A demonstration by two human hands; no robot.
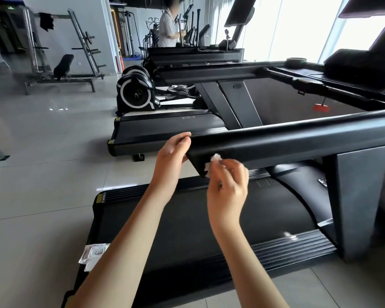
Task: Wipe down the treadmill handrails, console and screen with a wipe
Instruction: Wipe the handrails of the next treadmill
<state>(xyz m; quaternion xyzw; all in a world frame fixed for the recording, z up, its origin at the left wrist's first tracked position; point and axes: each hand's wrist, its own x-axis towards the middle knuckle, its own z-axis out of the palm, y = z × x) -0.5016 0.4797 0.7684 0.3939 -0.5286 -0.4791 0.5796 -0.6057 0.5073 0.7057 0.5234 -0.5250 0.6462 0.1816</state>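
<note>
Pinching a crumpled white wipe (212, 162) between the thumb and curled fingertips of the right hand (228, 183), and pressing it against the lower face of the near handrail (298, 138), just short of its free end. Gripping that free end with the left hand (172, 153), fingers bent together over the top edge, close beside the wipe but apart from it. Reaching with both forearms across the treadmill's dark belt (187, 223).

Finding no brand name that can be read. Noting a yellow label (101, 197) at the deck's rear-left corner, with black print too small to make out, and a row of pale marks (265, 182) on the far side strip of the deck, blurred. Spotting a flat white packet (93, 254) on the tiled floor (42, 174), touching the deck's rear edge and partly hidden by the left forearm, its grey printing illegible.

Seeing a red safety tag (320, 107) hanging on a cord below the front crossbar, with no lettering visible. Making out the dark console (353, 63) at the far right, well apart from both hands.

Looking past the far handrail to a second treadmill (165, 130), with small pale lettering (188, 117) on its rear cover, unreadable. Catching a green sign (9, 7) at the upper left, too blurred to read, and a person in a light shirt (167, 27) at a machine in the background.
</note>
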